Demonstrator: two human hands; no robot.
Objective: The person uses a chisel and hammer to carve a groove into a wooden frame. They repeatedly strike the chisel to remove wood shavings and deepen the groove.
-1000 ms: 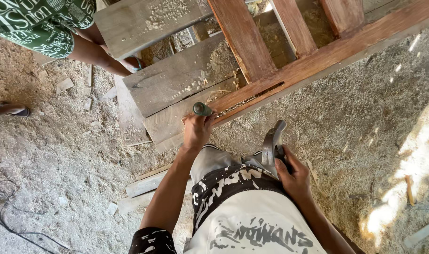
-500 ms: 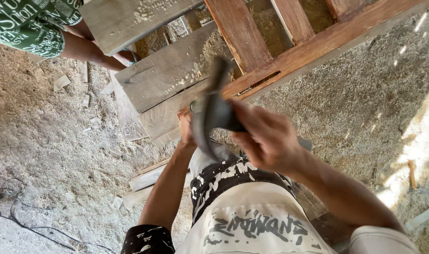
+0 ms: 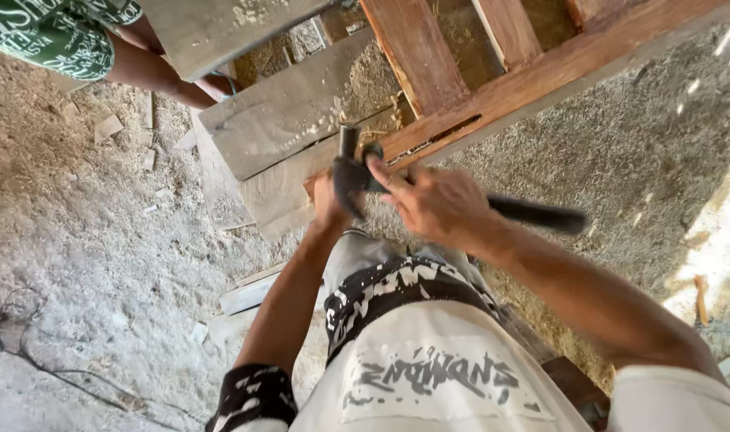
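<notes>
My left hand [image 3: 327,206] is wrapped around a short dark metal tool [image 3: 349,141], a chisel or punch, whose tip rests by the slot in a reddish wooden beam [image 3: 541,74]. My right hand [image 3: 438,205] grips a black hammer [image 3: 533,214] close to its head. The hammer head sits right at the top of my left fist, against the metal tool. Its handle sticks out to the right behind my wrist. Grey weathered planks [image 3: 285,120] lie under the beam, just left of both hands.
Another person in a green patterned shirt [image 3: 53,40] bends in at the top left, an arm [image 3: 161,76] reaching toward the planks. Sawdust and small wood scraps [image 3: 107,126] cover the ground. A thin cable [image 3: 17,340] lies at the lower left, a loose board [image 3: 249,294] by my leg.
My right hand lifted the hammer from beside my hip, swung it up over the left hand, and brought it down onto the metal tool. The left hand stayed at the beam.
</notes>
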